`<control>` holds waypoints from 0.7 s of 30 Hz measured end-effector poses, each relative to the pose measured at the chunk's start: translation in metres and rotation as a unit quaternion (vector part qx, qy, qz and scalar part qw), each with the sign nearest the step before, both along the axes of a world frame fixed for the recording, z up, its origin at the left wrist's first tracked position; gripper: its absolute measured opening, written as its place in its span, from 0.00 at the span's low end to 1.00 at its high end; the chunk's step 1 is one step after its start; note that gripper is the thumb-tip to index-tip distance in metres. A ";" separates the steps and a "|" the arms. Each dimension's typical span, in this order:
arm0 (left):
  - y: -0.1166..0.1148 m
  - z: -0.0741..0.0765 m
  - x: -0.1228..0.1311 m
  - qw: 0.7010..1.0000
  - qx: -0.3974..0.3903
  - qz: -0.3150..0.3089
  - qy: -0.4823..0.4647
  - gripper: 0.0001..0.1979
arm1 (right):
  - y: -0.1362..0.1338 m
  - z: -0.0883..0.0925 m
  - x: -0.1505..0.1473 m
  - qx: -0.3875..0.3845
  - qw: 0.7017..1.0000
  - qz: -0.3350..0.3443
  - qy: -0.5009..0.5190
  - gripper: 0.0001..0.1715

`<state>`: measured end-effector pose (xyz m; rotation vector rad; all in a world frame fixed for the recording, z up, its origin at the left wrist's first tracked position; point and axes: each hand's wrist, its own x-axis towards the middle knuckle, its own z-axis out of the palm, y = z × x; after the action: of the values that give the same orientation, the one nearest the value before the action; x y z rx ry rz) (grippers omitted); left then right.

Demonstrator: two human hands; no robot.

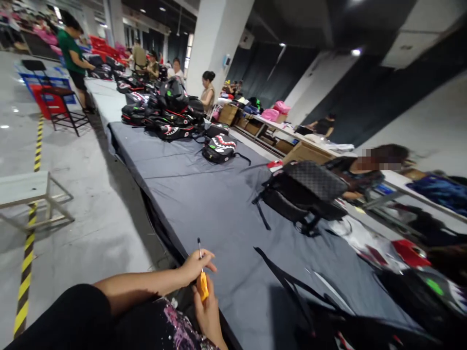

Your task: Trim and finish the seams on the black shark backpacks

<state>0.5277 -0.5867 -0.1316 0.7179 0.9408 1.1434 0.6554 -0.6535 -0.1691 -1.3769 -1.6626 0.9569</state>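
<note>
My left hand (197, 266) is above the near left edge of the grey-covered table. A slender pen-like rod (200, 253), silver with a dark tip, stands up between its thumb and fingers. Just below, my right hand (208, 307) is closed around a small orange handle (204, 287). The rod and the handle line up; whether they are one piece I cannot tell. Right of my hands, a black strap (280, 272) trails over the cloth from a dark bag at the bottom edge. My hands are apart from the bags.
A black backpack (304, 194) lies across the table by a co-worker (365, 167). Farther along are a shark-mouth backpack (219, 148) and a bag pile (171, 107). A pale stool (25, 187) stands left, beyond the table edge (153, 214); more people work behind.
</note>
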 end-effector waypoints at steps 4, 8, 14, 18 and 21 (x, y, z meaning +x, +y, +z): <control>0.036 0.024 -0.069 0.981 -0.024 0.159 -0.104 0.34 | 0.045 0.007 -0.058 -0.020 0.996 0.084 0.005 0.31; 0.074 0.024 -0.138 0.958 -0.031 0.258 -0.122 0.32 | 0.102 -0.005 -0.112 -0.051 0.984 0.161 0.048 0.24; 0.173 0.036 -0.224 0.959 -0.012 0.277 -0.062 0.34 | 0.221 -0.014 -0.203 -0.049 0.961 0.235 0.137 0.23; 0.255 0.038 -0.256 0.981 0.009 0.189 0.034 0.36 | 0.304 0.018 -0.234 -0.065 0.976 0.117 0.171 0.29; 0.318 0.008 -0.267 0.970 0.026 0.142 0.196 0.30 | 0.358 0.039 -0.227 -0.085 0.979 -0.022 0.183 0.32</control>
<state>0.2604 -0.2691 -0.1234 0.8907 1.3847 1.3050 0.4287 -0.2956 -0.1304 -1.2487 -1.2942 1.2659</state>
